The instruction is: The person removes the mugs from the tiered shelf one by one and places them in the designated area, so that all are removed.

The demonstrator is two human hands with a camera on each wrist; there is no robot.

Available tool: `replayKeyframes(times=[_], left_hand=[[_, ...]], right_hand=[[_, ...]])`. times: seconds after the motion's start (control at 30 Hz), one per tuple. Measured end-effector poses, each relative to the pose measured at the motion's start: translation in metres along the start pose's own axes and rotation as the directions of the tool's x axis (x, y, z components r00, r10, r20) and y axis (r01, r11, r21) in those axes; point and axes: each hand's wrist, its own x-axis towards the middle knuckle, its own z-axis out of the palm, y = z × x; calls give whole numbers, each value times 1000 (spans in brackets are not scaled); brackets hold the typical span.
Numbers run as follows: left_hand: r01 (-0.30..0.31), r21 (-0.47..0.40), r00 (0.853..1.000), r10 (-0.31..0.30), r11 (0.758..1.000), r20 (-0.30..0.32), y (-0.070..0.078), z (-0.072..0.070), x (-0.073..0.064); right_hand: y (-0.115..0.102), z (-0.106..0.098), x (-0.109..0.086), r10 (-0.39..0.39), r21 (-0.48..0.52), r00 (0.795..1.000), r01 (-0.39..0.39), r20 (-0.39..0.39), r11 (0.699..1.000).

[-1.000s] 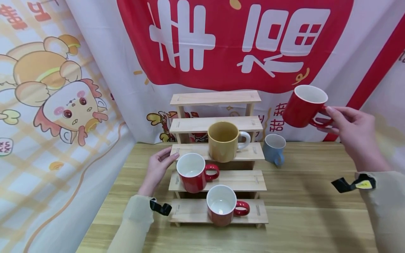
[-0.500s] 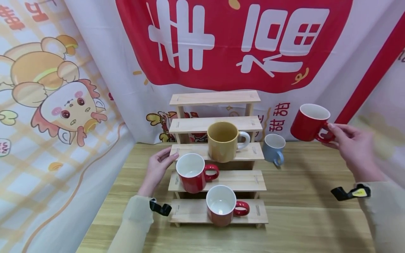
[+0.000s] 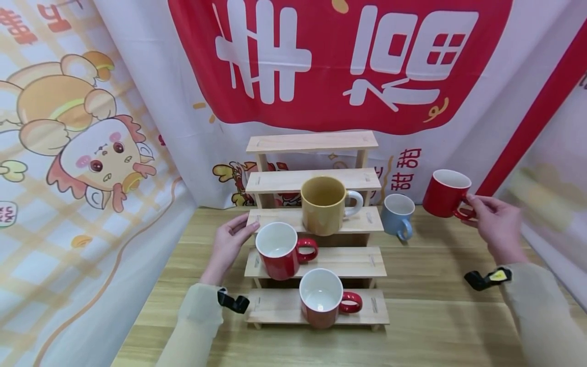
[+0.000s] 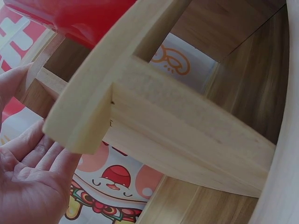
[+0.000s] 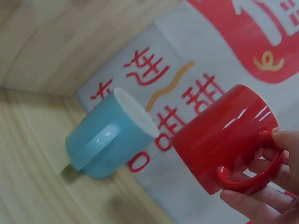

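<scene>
My right hand (image 3: 499,224) pinches the handle of a red mug (image 3: 446,193) with a white inside, upright beside a light blue mug (image 5: 110,135). The blue mug stands on the table right of a stepped wooden display rack (image 3: 316,140). At the rack's left side, my left hand (image 3: 229,247) holds the end of the middle step, thumb over its edge and fingers lower down. That step bears a yellow mug (image 3: 323,211) with a white handle. Lower down, a second red mug (image 3: 279,260) sits on one step, and a third red mug (image 3: 321,300) on the bottom step.
The wood-grain table (image 3: 426,326) carries the rack. A white curtain with a red print (image 3: 321,112) hangs close behind it, and patterned cloth (image 3: 87,244) slopes along the left. The two top steps hold no mugs.
My right hand has lowered the red mug, bringing it down toward the table to the right of the blue mug. The left hand and the rack have stayed in place.
</scene>
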Motion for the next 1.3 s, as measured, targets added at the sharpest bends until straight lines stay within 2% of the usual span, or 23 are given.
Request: replayKeyframes(times=[0.1, 0.17, 0.23, 0.4, 0.5, 0.67, 0.9, 1.0, 1.1, 1.23, 1.3], left_hand=[[11, -2, 1000, -11, 1000, -1, 1, 0, -1], [10, -15, 1000, -11, 1000, -5, -8, -1, 5], [3, -24, 1000, -3, 1000, -9, -14, -2, 8], [-25, -29, 1000, 25, 999, -12, -17, -1, 7], [-35, -40, 999, 35, 999, -15, -17, 0, 6], [-43, -57, 999, 42, 997, -18, -18, 1, 6], [-35, -49, 999, 34, 998, -22, -18, 0, 5], [-28, -41, 999, 27, 999, -21, -17, 0, 5], [-25, -32, 999, 25, 999, -25, -16, 0, 5], [-29, -28, 999, 29, 999, -26, -15, -1, 7], [-27, -26, 999, 26, 999, -23, -16, -2, 7]], right_hand=[[14, 2, 6, 12, -6, 1000, -12, -23, 1000], [25, 4, 10, 27, -29, 999, -28, -39, 999], [36, 6, 13, 33, -86, 998, -38, -53, 996], [60, 9, 18, 36, -223, 994, -59, -105, 973], [69, 11, 20, 25, -269, 991, -61, -134, 961], [77, 15, 19, 37, -341, 985, -92, -166, 936], [80, 21, 15, 59, -487, 983, -139, -175, 862], [82, 21, 10, 64, -498, 984, -139, -166, 856], [85, 21, 3, 71, -485, 985, -139, -155, 864], [88, 22, -4, 80, -473, 982, -152, -169, 868], [88, 23, -6, 87, -483, 980, -165, -181, 860]])
